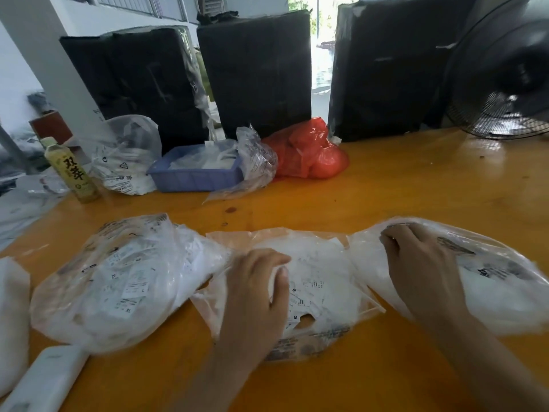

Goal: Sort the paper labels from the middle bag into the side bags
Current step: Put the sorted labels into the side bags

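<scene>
Both hands curl: left hand (258, 288) pinching paper labels (315, 281) in the middle bag (332, 328), right hand (416, 263) gripping the right bag (490, 289).

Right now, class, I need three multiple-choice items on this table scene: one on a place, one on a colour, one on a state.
1. Where does the right hand rest?
A. on the right bag
B. on the tray
C. on the bottle

2. What colour is the bag beside the tray at the back?
A. green
B. red
C. black

3. How does the bottle stand?
A. on its side
B. upside down
C. upright

Answers:
1 A: its fingers lie on the top of the right bag, far from tray and bottle.
2 B: the red bag sits just right of the blue tray.
3 C: the bottle stands with its cap on top, at the table's left edge.
</scene>
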